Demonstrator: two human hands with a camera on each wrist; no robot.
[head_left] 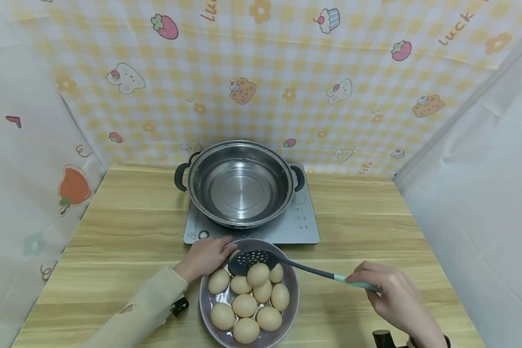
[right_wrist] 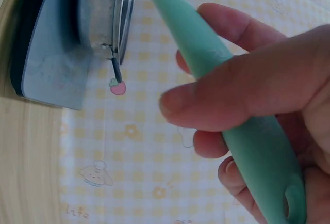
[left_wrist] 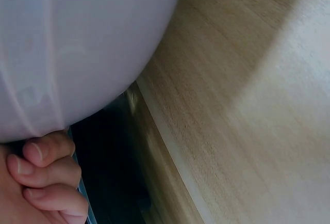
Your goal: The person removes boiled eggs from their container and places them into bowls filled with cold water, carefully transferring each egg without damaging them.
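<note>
My right hand (head_left: pixel 391 295) grips the mint-green handle of a slotted spoon (head_left: pixel 252 259); the thumb lies across the handle (right_wrist: pixel 196 43) in the right wrist view. The spoon's dark perforated head is over the far side of a grey-purple bowl (head_left: pixel 206 309) that holds several light brown eggs (head_left: pixel 245 305). One egg (head_left: pixel 258 273) overlaps the spoon head's near edge; whether it rests on the spoon I cannot tell. My left hand (head_left: pixel 205 257) holds the bowl's far left rim. In the left wrist view its curled fingers (left_wrist: pixel 51 172) touch the bowl's outer wall (left_wrist: pixel 87 43).
Behind the bowl, a steel pot (head_left: pixel 241 191) with black side handles stands on a grey induction cooker (head_left: pixel 304 227), with what looks like clear water inside. A wood-grain table (head_left: pixel 356 217) lies beneath. Patterned cloth (head_left: pixel 287 63) hangs at the back, pale sheets at both sides.
</note>
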